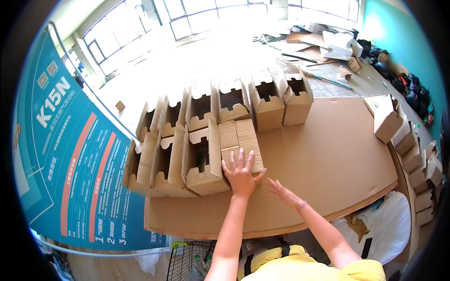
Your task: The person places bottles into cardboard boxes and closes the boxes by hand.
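My left hand (241,177) lies with spread fingers on the near part of a brown cardboard box (238,133), whose upper face is a closed, creased panel. To the right of it, my right hand (285,194) is held above the cardboard-covered table (328,164), fingers stretched out, slightly blurred and holding nothing. Directly left of the closed box stands an open-topped cardboard box (208,180) with a dark object partly visible inside. Two more open boxes continue this near row to the left. Behind them runs a second row of several open boxes (270,114) with notched flaps.
A large teal printed banner (70,154) stands at the left. More cardboard boxes (388,119) line the table's right side. Flattened cardboard (323,44), a broom (323,79) and black bags (412,96) lie on the floor behind. A wire basket (185,262) sits below the front edge.
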A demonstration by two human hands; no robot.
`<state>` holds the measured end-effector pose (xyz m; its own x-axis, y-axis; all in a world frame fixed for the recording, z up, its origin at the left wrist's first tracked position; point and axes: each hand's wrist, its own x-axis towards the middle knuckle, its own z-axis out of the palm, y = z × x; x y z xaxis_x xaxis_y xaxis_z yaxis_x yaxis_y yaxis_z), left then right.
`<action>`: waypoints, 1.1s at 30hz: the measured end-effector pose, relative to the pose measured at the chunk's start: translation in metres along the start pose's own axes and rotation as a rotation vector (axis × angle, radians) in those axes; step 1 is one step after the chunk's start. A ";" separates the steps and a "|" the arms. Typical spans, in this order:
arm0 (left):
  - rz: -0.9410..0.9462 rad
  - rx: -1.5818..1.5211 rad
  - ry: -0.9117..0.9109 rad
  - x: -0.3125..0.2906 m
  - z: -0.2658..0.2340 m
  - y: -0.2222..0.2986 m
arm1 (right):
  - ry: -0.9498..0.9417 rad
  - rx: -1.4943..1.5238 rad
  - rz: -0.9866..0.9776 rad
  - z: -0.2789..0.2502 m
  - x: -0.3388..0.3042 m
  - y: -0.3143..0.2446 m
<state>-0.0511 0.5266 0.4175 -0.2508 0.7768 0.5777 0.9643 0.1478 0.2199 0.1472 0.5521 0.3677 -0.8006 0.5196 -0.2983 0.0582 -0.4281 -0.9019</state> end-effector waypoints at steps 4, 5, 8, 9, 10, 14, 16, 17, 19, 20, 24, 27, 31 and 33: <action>0.019 0.023 -0.032 0.001 0.002 0.002 | 0.189 0.000 0.030 0.001 -0.078 0.044; 0.017 0.051 -0.060 0.001 0.006 0.003 | 0.270 0.033 0.032 -0.002 -0.097 0.053; 0.035 0.069 -0.047 0.001 0.003 0.002 | 0.514 -0.066 -0.021 -0.022 -0.134 0.068; 0.036 0.075 -0.038 0.001 0.002 0.001 | 0.619 -0.188 -0.084 -0.033 -0.142 0.068; 0.036 0.080 -0.026 0.000 0.004 0.000 | 0.696 -0.250 -0.101 -0.047 -0.151 0.067; 0.031 0.067 -0.040 -0.002 0.006 0.003 | 0.913 -0.371 -0.116 -0.114 -0.193 0.036; 0.034 0.066 -0.051 -0.001 0.008 0.009 | 1.029 -0.519 -0.134 -0.173 -0.214 0.028; 0.033 0.090 -0.055 -0.002 0.009 0.008 | 1.078 -0.623 -0.122 -0.199 -0.222 0.014; 0.028 0.122 -0.072 -0.002 0.009 0.008 | 1.169 -0.773 -0.025 -0.244 -0.235 -0.034; 0.019 0.143 -0.079 -0.003 0.007 0.007 | 1.204 -0.817 0.058 -0.263 -0.241 -0.064; 0.026 0.159 -0.138 0.001 0.013 0.016 | 1.413 -1.143 -0.241 -0.413 -0.272 -0.122; -0.034 0.166 -0.219 0.000 0.000 0.011 | 1.474 -1.303 -0.099 -0.470 -0.268 -0.186; -0.098 0.154 -0.340 0.002 -0.009 0.018 | 1.544 -1.286 -0.039 -0.527 -0.276 -0.233; -0.080 0.150 -0.377 0.004 -0.009 0.019 | 1.573 -1.363 0.010 -0.564 -0.280 -0.235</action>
<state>-0.0350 0.5269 0.4308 -0.3038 0.9249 0.2287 0.9516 0.2830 0.1198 0.6942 0.9239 0.4869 0.2333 0.8823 0.4087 0.9519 -0.1213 -0.2815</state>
